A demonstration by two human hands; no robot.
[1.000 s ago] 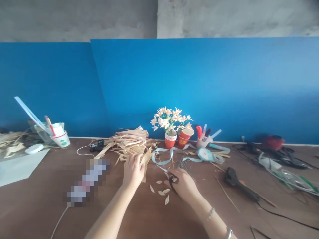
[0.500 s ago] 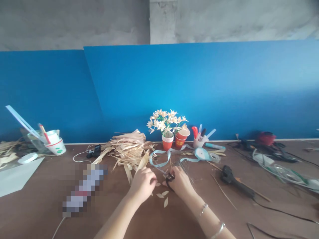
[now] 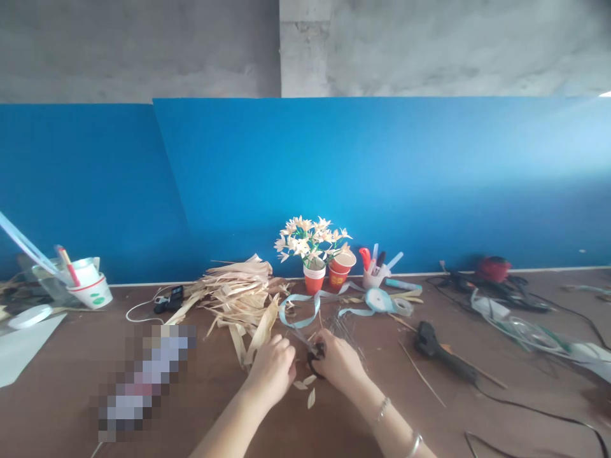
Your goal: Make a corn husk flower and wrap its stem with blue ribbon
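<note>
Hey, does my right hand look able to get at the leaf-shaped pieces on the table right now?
Probably yes: the leaf-shaped pieces lie close to the right hand, and the lowest one in view is uncovered. Picking one up may be awkward, though, since that hand holds scissors.

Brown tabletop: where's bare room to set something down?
Bare tabletop lies between the left forearm and the blurred object, between the right forearm and the thin stick, and between the forearms in front of the leaf pieces. Crowded: the back, with dried-leaf pile, ribbon, red cups and, far right, red object.
</note>
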